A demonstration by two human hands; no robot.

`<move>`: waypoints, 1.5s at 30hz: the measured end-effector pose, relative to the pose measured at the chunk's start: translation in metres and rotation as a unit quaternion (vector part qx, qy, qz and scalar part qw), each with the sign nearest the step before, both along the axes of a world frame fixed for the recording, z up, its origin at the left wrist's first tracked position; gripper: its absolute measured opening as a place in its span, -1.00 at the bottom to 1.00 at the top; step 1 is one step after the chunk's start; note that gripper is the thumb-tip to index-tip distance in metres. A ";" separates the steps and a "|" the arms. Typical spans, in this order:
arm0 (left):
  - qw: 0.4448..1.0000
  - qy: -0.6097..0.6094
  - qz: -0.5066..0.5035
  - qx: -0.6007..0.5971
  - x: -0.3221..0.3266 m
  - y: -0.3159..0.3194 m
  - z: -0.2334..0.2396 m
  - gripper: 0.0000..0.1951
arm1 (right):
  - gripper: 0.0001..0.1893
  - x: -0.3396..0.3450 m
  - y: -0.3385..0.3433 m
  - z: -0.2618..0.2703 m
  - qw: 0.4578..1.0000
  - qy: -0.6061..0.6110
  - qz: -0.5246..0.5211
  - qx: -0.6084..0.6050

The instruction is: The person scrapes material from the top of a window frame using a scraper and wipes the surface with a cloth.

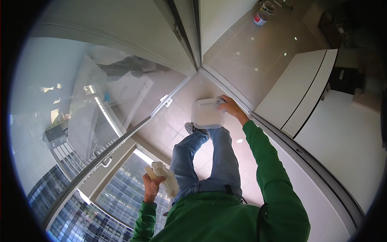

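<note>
My right hand (230, 106) grips the upper right corner of a translucent plastic container (208, 114), held out above the floor near my shoes. A grey, crumpled bit of material (220, 101) shows between the fingers and the rim; what it is I cannot tell. Down at the left, beside my thigh, my left hand (152, 187) is closed around a pale yellow block (150, 172), perhaps a sponge. A whitish crumpled cloth (165, 179) hangs from the same hand, against my jeans.
A glass door panel (99, 99) with a metal frame runs along my left, carrying reflections. Sliding-door tracks (225, 86) cross the tiled floor to the right. Paint cans (261, 17) stand beyond them near the wall. White panels (290, 87) lie further right. Windows (130, 181) are at lower left.
</note>
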State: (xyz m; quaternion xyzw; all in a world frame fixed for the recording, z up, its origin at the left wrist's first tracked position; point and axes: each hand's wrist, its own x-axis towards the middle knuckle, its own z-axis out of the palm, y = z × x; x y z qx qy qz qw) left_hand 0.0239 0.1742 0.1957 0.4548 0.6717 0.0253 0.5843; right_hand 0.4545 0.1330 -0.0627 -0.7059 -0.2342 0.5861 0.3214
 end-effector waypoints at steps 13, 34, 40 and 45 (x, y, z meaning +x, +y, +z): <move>0.989 0.108 -0.073 -0.075 -0.012 0.008 -0.130 -0.61 | -0.39 -0.079 0.029 -0.302 0.982 -0.106 0.153 -0.023; 0.913 0.065 -0.380 0.137 -0.032 0.011 -0.219 -0.67 | -0.58 -0.151 -0.012 -0.455 0.939 -0.316 0.134 0.024; 0.984 0.116 -0.132 -0.030 -0.001 0.016 -0.208 -0.63 | -0.58 -0.120 0.002 -0.417 0.928 -0.321 0.184 -0.044; 0.999 0.025 0.025 -0.029 0.019 0.031 -0.203 -0.54 | -0.64 -0.097 0.010 -0.363 0.938 -0.329 0.025 -0.109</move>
